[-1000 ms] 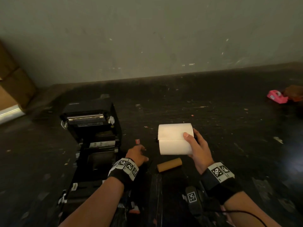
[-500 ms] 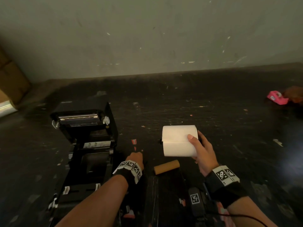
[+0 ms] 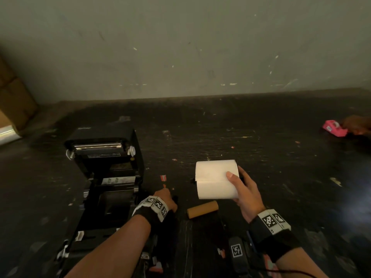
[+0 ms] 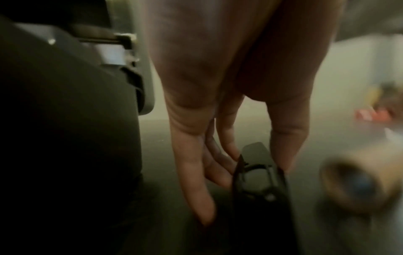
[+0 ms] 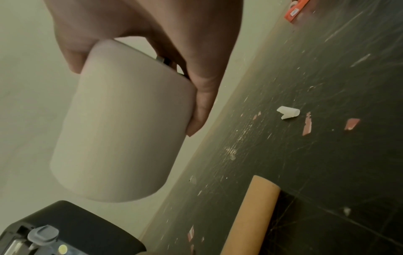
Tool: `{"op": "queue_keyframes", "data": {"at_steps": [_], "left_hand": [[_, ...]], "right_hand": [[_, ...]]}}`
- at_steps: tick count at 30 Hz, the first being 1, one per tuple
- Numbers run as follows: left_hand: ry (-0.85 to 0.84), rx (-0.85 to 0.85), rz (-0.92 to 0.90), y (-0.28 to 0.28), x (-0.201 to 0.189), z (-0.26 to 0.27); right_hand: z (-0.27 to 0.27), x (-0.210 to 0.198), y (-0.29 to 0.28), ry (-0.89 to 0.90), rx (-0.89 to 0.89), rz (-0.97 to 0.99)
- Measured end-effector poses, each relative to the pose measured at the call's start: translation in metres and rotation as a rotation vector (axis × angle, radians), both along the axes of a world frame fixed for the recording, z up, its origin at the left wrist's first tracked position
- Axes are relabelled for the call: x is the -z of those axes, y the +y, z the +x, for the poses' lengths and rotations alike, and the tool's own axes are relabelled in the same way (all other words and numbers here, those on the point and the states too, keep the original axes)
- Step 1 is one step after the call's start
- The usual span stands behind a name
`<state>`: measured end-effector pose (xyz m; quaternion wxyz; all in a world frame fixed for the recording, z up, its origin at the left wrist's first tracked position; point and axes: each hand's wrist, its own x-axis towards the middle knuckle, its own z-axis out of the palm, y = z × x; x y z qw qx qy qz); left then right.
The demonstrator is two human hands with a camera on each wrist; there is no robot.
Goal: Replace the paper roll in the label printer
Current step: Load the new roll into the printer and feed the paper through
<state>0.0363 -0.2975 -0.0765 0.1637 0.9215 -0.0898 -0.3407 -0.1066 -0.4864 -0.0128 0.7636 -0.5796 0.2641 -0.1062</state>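
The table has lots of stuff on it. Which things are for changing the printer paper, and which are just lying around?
For the job:
- label printer, lid open
- white paper roll, held by the right hand
- empty cardboard core
- small black part at the left hand's fingers

Lying about:
- pink tape dispenser
- paper scraps

My right hand (image 3: 244,192) is raised to the right of the open label printer (image 3: 104,169), thumb and fingers curled round the white paper roll (image 3: 215,178). My left hand (image 3: 167,199) reaches down just beside the printer's right side, fingertips (image 4: 285,160) pinching a small black plastic piece (image 4: 259,174).
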Motion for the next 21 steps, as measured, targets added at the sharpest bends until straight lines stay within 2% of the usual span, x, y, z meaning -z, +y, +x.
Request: {"op": "queue_keyframes", "data": {"at_steps": [4, 8, 16, 21], "left_hand": [[0.323, -0.247, -0.533, 0.002, -0.029, 0.002], [0.4, -0.226, -0.856, 0.006, -0.057, 0.002], [0.373, -0.122, -1.088, 0.014, -0.076, -0.001], [0.339, -0.046, -1.127, 0.015, -0.089, -0.01]], "right_hand": [[-0.002, -0.003, 0.002, -0.01, -0.002, 0.006], [-0.005, -0.007, 0.004, -0.02, -0.01, 0.005], [-0.011, -0.016, 0.009, -0.05, -0.008, 0.017], [-0.013, -0.021, 0.013, -0.088, -0.038, 0.021]]}}
